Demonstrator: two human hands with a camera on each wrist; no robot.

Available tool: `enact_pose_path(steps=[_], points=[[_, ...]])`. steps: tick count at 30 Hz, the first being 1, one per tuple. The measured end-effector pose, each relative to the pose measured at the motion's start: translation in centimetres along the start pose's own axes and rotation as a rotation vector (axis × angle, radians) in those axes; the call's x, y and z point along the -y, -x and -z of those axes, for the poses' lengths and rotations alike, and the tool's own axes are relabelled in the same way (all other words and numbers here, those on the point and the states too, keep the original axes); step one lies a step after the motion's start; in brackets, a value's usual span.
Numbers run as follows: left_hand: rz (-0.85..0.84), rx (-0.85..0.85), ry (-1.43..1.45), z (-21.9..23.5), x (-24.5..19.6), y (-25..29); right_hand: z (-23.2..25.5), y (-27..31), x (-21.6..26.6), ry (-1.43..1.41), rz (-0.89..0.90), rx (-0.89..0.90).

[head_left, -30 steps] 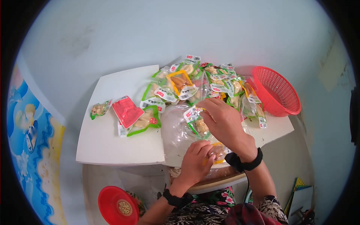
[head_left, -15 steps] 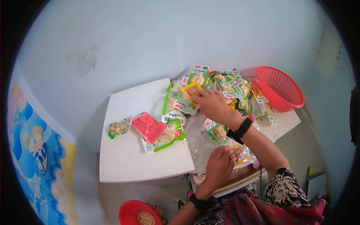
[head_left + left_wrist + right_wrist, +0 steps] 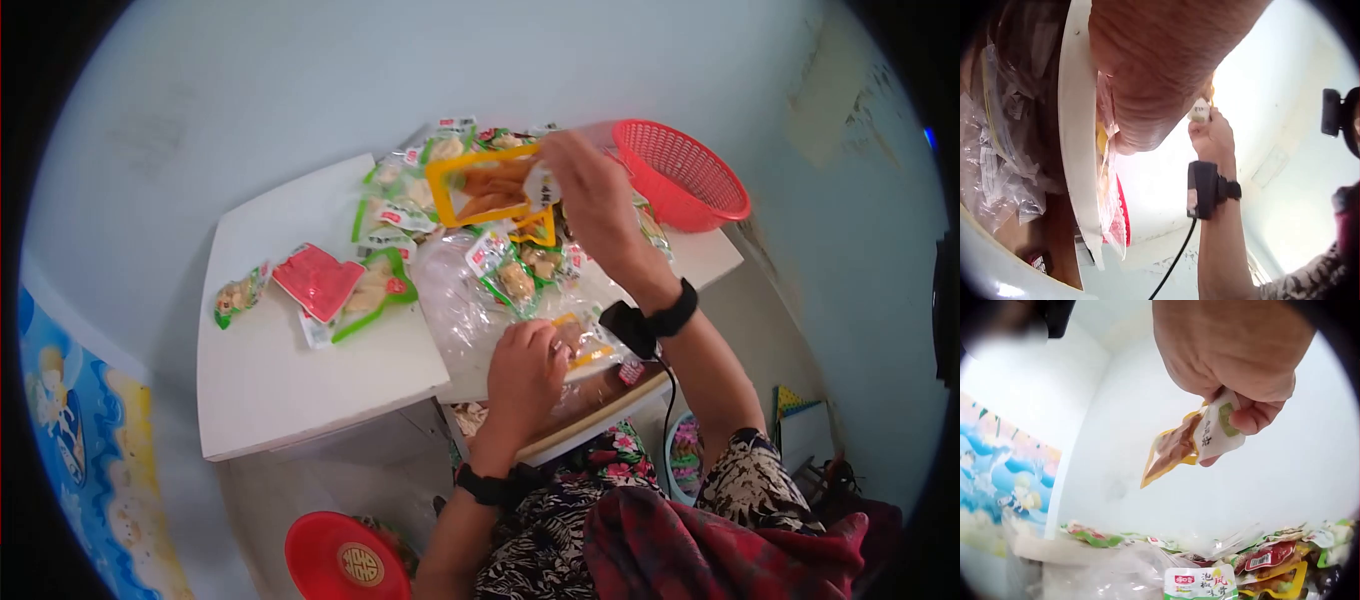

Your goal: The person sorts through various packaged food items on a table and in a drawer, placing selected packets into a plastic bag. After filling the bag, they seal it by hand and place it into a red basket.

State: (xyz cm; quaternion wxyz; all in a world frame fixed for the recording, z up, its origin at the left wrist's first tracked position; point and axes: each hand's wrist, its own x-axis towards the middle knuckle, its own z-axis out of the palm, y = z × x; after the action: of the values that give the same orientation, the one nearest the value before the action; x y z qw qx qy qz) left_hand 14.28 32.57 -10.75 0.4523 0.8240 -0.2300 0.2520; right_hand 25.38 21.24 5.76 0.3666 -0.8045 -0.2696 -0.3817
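Note:
My right hand (image 3: 595, 195) holds up a yellow-edged snack packet (image 3: 490, 188) by its white printed end. In the right wrist view the thumb and fingers pinch that end, and the brown food shows through the clear part. Low at the table's front, my left hand (image 3: 527, 365) has its fingers curled at a clear plastic bag (image 3: 450, 290), with the fingertips mostly hidden. Beside those fingers, another yellow-edged packet (image 3: 595, 355) shows at the bag. A green-edged packet (image 3: 515, 280) lies just beyond the left hand.
Several green-edged packets (image 3: 400, 190) are heaped at the back of the white table (image 3: 290, 400). A red packet (image 3: 318, 283) lies to the left. At the back right stands a red mesh basket (image 3: 690, 200); a red basin (image 3: 320, 560) is below the table.
My right hand first reached from the front packets to the heap, then lifted the yellow-edged packet off it. The left hand has stayed at the bag. The head view has shifted.

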Motion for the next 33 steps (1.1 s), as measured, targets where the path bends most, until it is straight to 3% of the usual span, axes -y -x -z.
enact_pose_path(steps=[1, 4, 7, 10, 13, 19, 25, 28, 29, 33], points=[[-0.01, 0.0, -0.011, -0.1, 0.1, 0.0, 1.3, 0.9, -0.3, -0.078, 0.012, -0.049], [-0.009, 0.007, -0.017, -0.1, 0.1, 0.1, 6.4, 4.6, 1.2, -0.323, -0.457, -0.082], [-0.036, 0.006, -0.027, -0.3, 0.3, 0.1, 11.8, 9.3, 0.3, -0.418, -0.629, -0.107], [-0.121, 0.079, -0.028, 0.5, 0.1, -0.3, 14.6, 13.8, -0.5, -0.378, -0.862, -0.367], [-0.059, 0.171, 0.068, 0.8, -0.3, -0.7, 16.9, 18.3, -3.1, -0.469, -0.925, -0.494], [-0.042, 0.334, 0.078, 1.1, -0.1, -2.0, 19.0, 22.3, -7.2, -0.248, -0.946, -0.491], [-0.025, 0.177, -0.111, 0.9, -2.6, -1.9, 17.8, 22.6, -10.0, -0.338, -1.055, -0.403], [-0.037, 0.082, -0.142, 0.7, -4.2, -1.2, 17.2, 22.6, -10.5, -0.524, -1.078, -0.322], [-0.031, 0.095, -0.126, 0.5, -4.8, -1.3, 17.9, 22.4, -10.1, -0.561, -1.102, -0.227], [-0.023, 0.134, -0.099, -1.0, -7.4, -2.3, 17.1, 22.0, -9.0, -0.57, -1.1, -0.229]])
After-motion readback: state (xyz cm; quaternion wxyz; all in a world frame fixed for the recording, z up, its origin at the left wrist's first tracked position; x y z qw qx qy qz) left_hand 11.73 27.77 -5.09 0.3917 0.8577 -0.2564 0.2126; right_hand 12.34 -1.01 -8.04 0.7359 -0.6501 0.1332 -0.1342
